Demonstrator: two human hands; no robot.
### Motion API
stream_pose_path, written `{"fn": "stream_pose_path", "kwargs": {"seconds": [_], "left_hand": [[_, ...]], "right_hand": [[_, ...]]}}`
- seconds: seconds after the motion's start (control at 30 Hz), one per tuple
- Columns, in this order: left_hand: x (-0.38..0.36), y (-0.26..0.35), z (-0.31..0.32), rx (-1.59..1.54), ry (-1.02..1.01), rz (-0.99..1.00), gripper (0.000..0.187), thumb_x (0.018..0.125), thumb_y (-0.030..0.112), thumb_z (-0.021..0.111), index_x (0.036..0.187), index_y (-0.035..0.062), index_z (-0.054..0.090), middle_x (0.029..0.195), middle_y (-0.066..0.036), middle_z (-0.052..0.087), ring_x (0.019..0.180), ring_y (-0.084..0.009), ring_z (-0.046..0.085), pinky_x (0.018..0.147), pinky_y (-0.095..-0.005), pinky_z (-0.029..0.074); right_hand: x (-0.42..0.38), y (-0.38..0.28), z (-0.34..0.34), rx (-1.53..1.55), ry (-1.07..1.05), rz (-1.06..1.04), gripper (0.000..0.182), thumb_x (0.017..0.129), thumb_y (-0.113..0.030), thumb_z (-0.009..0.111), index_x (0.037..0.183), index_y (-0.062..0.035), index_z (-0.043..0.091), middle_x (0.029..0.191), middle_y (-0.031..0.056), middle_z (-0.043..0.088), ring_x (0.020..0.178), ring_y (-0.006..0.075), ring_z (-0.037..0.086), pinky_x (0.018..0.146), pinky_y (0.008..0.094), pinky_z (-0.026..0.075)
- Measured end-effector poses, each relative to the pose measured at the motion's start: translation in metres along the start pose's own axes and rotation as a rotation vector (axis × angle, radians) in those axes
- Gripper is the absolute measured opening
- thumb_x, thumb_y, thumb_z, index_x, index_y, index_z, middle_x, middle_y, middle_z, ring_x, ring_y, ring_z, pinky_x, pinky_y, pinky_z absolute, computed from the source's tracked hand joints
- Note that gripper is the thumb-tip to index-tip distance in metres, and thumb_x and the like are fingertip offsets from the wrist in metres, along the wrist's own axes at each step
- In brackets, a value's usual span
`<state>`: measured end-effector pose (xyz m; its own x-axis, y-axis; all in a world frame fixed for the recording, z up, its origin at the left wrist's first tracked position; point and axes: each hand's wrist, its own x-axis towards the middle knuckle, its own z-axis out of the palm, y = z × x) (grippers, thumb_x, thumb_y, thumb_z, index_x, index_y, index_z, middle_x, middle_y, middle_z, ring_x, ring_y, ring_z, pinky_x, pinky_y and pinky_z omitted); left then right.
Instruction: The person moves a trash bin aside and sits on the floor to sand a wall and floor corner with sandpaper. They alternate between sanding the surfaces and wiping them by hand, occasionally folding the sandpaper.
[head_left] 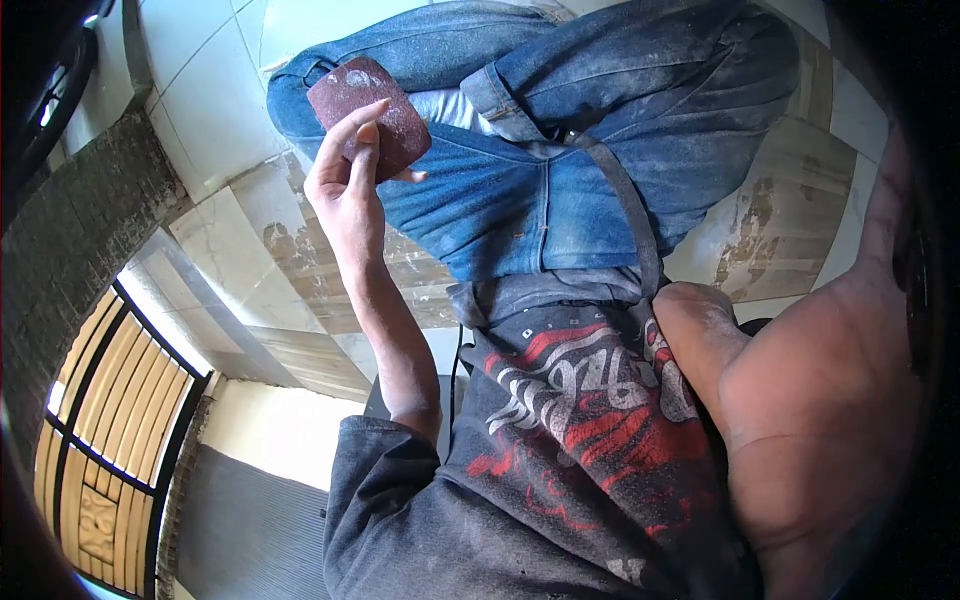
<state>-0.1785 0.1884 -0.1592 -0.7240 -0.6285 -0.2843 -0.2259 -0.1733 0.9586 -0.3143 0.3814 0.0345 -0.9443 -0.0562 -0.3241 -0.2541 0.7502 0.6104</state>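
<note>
A reddish-brown, rounded flat pad [405, 135] with pale dust and a whitish patch is held up over the bent knee at the upper left. My left hand [345, 175] is closed on its lower edge, fingers and thumb pinching it. Very near the camera on the right, my right hand [820, 430] shows its palm. One digit stretches up along the dark rim of the view, and the other fingers are hidden, so its grip cannot be made out.
Crossed legs in dusty blue jeans [470, 215] rest on a tiled floor [225, 125] with brown stains. A rough dark ledge [85, 235] runs down the left side. Beyond it, at the lower left, are a black-and-tan gate [120, 400] and a grey ribbed surface [250, 520].
</note>
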Motion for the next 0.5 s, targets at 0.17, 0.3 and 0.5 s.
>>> {"fn": "stream_pose_path", "kwargs": {"seconds": [0.17,0.3,0.5], "left_hand": [[0.0008,0.0015,0.0013,0.014,-0.011,-0.017,0.023,0.096,0.005,0.050,0.115,-0.0018,0.061,0.096,-0.010,0.063,0.076,-0.0198,0.067,0.056,-0.0325,0.060],[-0.0003,0.0005,0.0041,0.003,-0.025,-0.028,0.023,0.096,0.006,0.051,0.115,-0.0024,0.061,0.095,-0.010,0.062,0.075,-0.0195,0.067,0.055,-0.0320,0.059],[-0.0002,0.0000,0.0026,0.009,-0.026,0.001,0.024,0.096,0.007,0.050,0.117,-0.0023,0.060,0.096,-0.012,0.063,0.076,-0.0207,0.067,0.056,-0.0321,0.059]], "right_hand": [[-0.0016,0.0026,-0.0021,0.004,-0.004,0.000,0.073,0.068,-0.030,0.073,0.125,-0.0142,0.030,0.106,0.0109,0.054,0.094,0.0271,0.056,0.087,0.0403,0.046],[-0.0047,0.0028,-0.0008,-0.009,-0.009,-0.007,0.080,0.066,-0.031,0.075,0.129,-0.0139,0.028,0.108,0.0120,0.055,0.096,0.0278,0.056,0.088,0.0400,0.046],[-0.0019,0.0017,0.0002,-0.006,-0.015,-0.007,0.089,0.063,-0.032,0.077,0.134,-0.0133,0.026,0.112,0.0138,0.055,0.100,0.0289,0.057,0.090,0.0395,0.046]]}}
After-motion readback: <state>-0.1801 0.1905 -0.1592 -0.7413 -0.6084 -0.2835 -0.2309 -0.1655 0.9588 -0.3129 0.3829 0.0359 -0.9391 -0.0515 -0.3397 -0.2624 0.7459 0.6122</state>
